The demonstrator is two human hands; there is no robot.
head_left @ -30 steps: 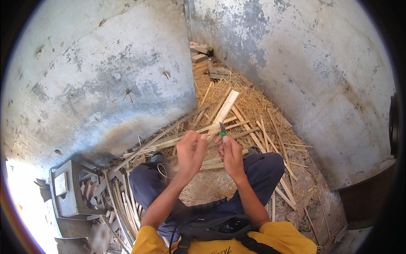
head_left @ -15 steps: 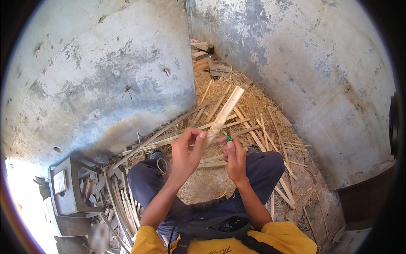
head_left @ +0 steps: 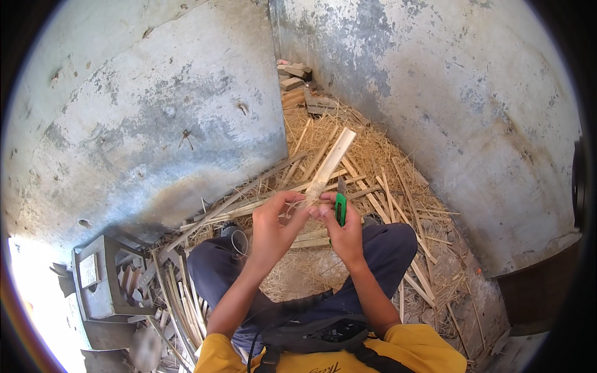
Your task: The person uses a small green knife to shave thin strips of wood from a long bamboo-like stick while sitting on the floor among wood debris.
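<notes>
A flat pale wooden strip (head_left: 334, 153) slants up and away from between my hands. Thin string looks wound around its lower part, where detail is blurred. My left hand (head_left: 275, 224) is closed at the strip's near end, thumb and fingertips pinched there. My right hand (head_left: 346, 236) grips a green utility knife (head_left: 340, 210), its blade pointing up and away beside the strip. The right thumb and forefinger also meet the left fingertips at the strip's near end. A thin loop of string (head_left: 238, 244) hangs to the left of my left wrist.
Straw and long wooden strips (head_left: 373, 200) cover the floor between my legs and the corner. Two worn walls (head_left: 205, 81) meet ahead. At left stand a grey stool (head_left: 102, 280) and a bundle of strips (head_left: 186, 301). Bricks (head_left: 292, 74) lie in the corner.
My right hand has moved left to meet my left fingertips. The knife has turned more upright, showing more of its green handle and blade. The strip has shifted slightly left.
</notes>
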